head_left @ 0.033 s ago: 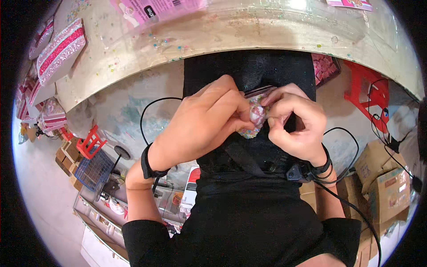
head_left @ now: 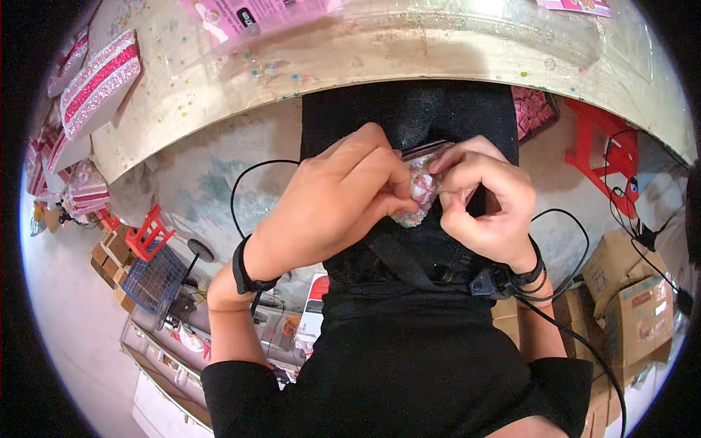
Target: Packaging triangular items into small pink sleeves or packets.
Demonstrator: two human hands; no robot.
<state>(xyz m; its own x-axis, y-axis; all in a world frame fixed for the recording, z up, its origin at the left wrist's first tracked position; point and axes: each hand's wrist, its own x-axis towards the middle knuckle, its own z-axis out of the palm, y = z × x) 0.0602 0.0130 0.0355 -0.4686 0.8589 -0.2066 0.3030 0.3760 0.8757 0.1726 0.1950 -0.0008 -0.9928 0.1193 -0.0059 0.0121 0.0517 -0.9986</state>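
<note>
Change: none to note — both hands sit together at the small pouch, so the work on it reads as mid-step, not finished.
Left hand: curled shut, fingertips pinching the pouch's left side.
Right hand: closed, thumb and forefinger nipping its right edge.
Small pouch: clear, packed with pink-and-white beads, pink strip on top; held in front of the black apron, below the workbench's near edge.

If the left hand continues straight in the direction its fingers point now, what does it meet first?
The left hand points right, so it would probably first meet the small beaded packet it already pinches, then the right hand just behind.
</note>
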